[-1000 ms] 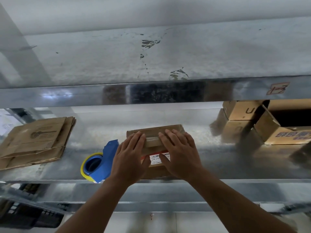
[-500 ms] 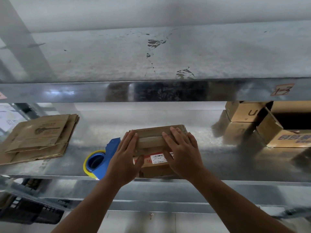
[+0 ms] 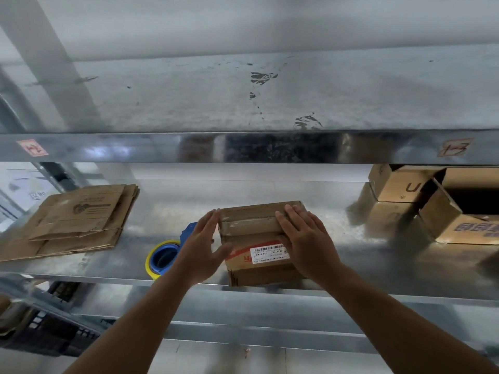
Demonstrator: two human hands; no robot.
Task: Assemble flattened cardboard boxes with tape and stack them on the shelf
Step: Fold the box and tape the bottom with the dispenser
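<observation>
A small taped cardboard box (image 3: pixel 256 228) with a white barcode label stands at the front edge of the metal shelf (image 3: pixel 378 276). My left hand (image 3: pixel 205 249) lies flat against the box's left side, fingers straight. My right hand (image 3: pixel 305 238) rests flat on the box's top right, fingers straight. Just left of my left hand lies a blue tape dispenser (image 3: pixel 164 256) with a yellow roll, partly hidden by that hand. A stack of flattened cardboard boxes (image 3: pixel 78 220) lies at the shelf's left end.
Several assembled cardboard boxes (image 3: pixel 399 187) are stacked at the shelf's right end, one of them open (image 3: pixel 459 220). An upper metal shelf (image 3: pixel 243 147) overhangs the work area. A dark crate (image 3: pixel 40 338) sits below at the lower left.
Both hands have slid apart across the box top. The left hand has moved off the top to the box's left side; the right hand has shifted toward the right edge.
</observation>
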